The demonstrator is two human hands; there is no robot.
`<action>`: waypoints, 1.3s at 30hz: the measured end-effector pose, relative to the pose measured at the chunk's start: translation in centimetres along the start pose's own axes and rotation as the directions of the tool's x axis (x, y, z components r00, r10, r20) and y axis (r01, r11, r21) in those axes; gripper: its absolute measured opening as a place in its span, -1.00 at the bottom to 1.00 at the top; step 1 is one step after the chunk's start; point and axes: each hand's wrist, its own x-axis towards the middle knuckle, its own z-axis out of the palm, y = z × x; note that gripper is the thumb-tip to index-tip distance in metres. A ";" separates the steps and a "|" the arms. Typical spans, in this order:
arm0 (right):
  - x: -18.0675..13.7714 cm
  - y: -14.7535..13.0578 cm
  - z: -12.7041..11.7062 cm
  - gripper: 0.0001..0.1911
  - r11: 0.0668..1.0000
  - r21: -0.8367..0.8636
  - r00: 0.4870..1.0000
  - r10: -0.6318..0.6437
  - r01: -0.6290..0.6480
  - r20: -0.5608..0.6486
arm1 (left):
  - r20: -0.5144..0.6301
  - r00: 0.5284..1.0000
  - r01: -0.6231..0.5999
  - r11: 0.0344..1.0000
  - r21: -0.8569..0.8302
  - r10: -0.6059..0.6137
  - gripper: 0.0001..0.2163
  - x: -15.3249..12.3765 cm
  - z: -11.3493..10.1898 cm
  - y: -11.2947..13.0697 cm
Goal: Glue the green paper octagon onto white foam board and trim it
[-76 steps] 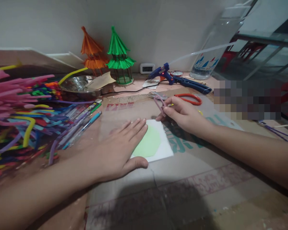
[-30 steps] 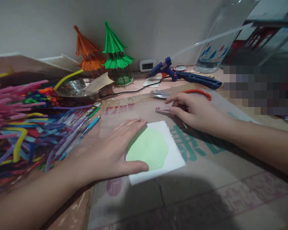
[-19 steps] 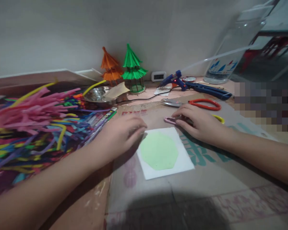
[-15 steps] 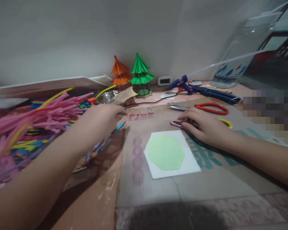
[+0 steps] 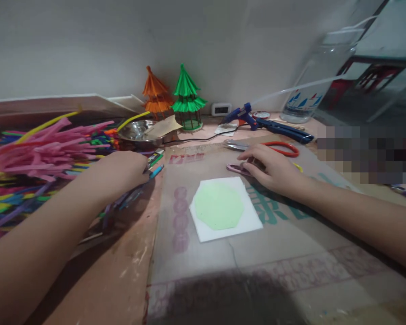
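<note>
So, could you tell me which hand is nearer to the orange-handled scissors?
Right. The right hand lies just in front of the orange-handled scissors, fingertips almost at them; the left hand is far to their left, over the pens.

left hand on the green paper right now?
No: the left hand is over the pens beside the pipe cleaners, apart from the green octagon on its white sheet.

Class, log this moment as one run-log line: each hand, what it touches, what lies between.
left hand: on pens | right hand: resting on pink clip | between: green paper shape on white sheet
</note>
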 end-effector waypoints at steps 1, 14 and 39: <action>0.0 0.0 -0.1 -0.79 1.000 0.005 1.000 -0.005 0.005 -0.004 | 0.044 0.998 0.039 0.997 0.070 -0.042 -0.65 -0.4 -0.6 0.7; 3.0 -7.7 -1.3 -0.79 0.827 0.562 0.971 -0.107 -0.033 0.215 | -0.391 0.899 -0.382 0.788 -0.483 0.196 -0.85 -2.8 -0.3 9.5; 2.3 -6.6 0.0 -0.85 0.935 0.281 0.892 -0.307 0.217 0.332 | -0.229 0.829 -0.556 0.703 -0.443 0.511 -0.46 0.1 5.3 8.5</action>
